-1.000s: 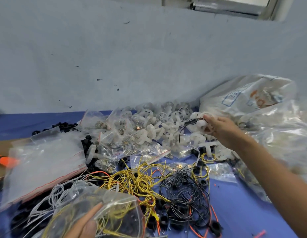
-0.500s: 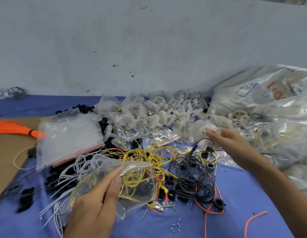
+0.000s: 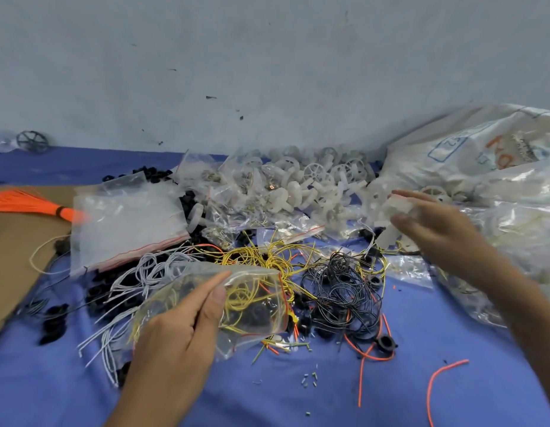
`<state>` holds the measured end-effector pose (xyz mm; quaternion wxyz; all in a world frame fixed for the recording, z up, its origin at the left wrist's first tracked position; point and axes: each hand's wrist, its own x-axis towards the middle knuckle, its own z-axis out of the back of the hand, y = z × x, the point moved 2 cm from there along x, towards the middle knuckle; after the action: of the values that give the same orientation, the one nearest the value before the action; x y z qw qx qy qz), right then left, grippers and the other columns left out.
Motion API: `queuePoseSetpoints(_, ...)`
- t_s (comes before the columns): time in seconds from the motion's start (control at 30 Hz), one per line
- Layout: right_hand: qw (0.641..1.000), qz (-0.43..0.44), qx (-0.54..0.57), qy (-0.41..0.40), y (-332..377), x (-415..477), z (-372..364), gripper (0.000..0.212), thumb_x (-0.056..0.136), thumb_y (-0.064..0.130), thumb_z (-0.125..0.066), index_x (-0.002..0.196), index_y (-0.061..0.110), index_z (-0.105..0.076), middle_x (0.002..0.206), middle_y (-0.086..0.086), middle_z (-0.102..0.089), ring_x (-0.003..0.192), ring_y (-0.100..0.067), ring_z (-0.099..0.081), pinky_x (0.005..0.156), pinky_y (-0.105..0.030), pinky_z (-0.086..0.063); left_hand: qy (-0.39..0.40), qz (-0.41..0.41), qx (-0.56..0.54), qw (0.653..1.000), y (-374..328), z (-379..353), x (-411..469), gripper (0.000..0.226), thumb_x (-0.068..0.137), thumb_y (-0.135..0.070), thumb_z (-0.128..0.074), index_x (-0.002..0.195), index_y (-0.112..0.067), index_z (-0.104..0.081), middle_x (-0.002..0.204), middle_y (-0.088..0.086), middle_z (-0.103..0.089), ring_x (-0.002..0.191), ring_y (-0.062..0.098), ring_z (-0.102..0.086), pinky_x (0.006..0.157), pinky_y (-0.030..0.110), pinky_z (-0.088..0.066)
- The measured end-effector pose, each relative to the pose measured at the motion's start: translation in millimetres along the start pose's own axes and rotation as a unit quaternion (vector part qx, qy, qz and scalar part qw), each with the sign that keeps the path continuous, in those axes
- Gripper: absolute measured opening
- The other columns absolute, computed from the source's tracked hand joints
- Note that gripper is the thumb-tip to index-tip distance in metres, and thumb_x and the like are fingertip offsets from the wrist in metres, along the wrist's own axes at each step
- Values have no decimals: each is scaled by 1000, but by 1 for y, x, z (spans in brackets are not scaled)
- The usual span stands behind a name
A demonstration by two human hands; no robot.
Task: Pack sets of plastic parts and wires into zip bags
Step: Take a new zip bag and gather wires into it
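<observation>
We see the left hand [image 3: 178, 328] gripping a zip bag [image 3: 255, 318] of yellow wires [image 3: 241, 298] low at centre, its mouth facing right, seemingly ready for the white plastic part [image 3: 397, 208] the right hand [image 3: 437, 232] pinches nearby.

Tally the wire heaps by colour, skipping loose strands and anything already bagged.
Yellow tangle: 1
Black tangle: 1
White bundle: 1
Orange bundle: 1
Total: 4
</observation>
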<state>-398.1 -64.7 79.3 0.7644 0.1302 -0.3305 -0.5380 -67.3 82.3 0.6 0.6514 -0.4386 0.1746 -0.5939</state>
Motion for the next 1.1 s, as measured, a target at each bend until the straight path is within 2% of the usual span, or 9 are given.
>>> queuePoseSetpoints(0.07,964,-38,244,95,17,-19,7,21,86,34,-70,105,29,-75,114,10,-71,105,-7,-66,87,-18,-50,0,2,-4,1000,-2,-1,2,35,88,-71,-31,120,-73,-46,86,-5,-71,78,6,-63,77,31,-53)
queuePoseSetpoints(0.13,889,-70,409,195,21,-42,1,41,77,30,-78,113,13,-72,117,-12,-70,106,-24,-67,91,-37,-53,-4,0,2,1000,-6,-1,4,37,89,-70,-31,123,-71,-45,91,-17,-72,81,4,-65,78,32,-54)
queuePoseSetpoints(0.27,743,-74,572,339,50,-80,-35,38,88,14,-64,121,-5,-62,133,-22,-58,111,-32,-64,87,-40,-55,-4,-1,10,1000,-9,-4,3,42,91,-63,-33,129,-58,-49,106,-16,-72,97,12,-65,86,39,-51)
queuePoseSetpoints(0.33,705,-69,592,384,62,-87,-55,42,92,17,-61,127,-6,-58,139,-24,-51,118,-31,-58,93,-40,-51,-5,-12,26,1000,-10,-5,1,43,92,-59,-33,128,-51,-56,104,-14,-73,95,15,-65,83,39,-51)
queuePoseSetpoints(0.47,732,-134,569,351,77,-83,-95,38,85,20,-68,119,2,-67,127,-21,-63,106,-26,-64,93,-42,-52,-10,-33,46,998,-12,-5,-3,43,94,-59,-29,132,-54,-50,87,-9,-72,83,20,-65,72,41,-51)
queuePoseSetpoints(0.57,753,-175,551,314,87,-78,-114,36,83,21,-66,114,5,-71,119,-21,-67,100,-24,-63,89,-36,-51,-5,-47,78,996,-10,-3,-7,43,95,-61,-23,138,-57,-30,89,-4,-72,87,26,-65,73,40,-51)
queuePoseSetpoints(0.73,772,-161,538,299,107,-81,-145,37,86,26,-66,114,1,-68,111,-22,-66,97,-26,-57,87,-41,-41,-7,-77,133,988,-9,-1,-11,51,94,-65,-12,141,-55,-29,104,-4,-74,96,27,-66,75,40,-54)
queuePoseSetpoints(0.9,765,-154,550,298,124,-79,-173,18,90,11,-64,103,0,-68,95,-20,-65,84,-24,-63,71,-32,-52,28,-69,151,986,-8,-1,-14,49,92,-68,-9,140,-59,-3,107,-7,-72,95,23,-65,74,40,-51)
queuePoseSetpoints(1.1,779,-148,526,309,129,-76,-182,18,94,14,-59,97,-1,-68,93,-27,-65,85,-31,-62,80,-48,-47,32,-59,129,989,-5,8,-20,49,90,-67,-12,139,-62,-18,106,-9,-70,93,18,-61,73,36,-51)
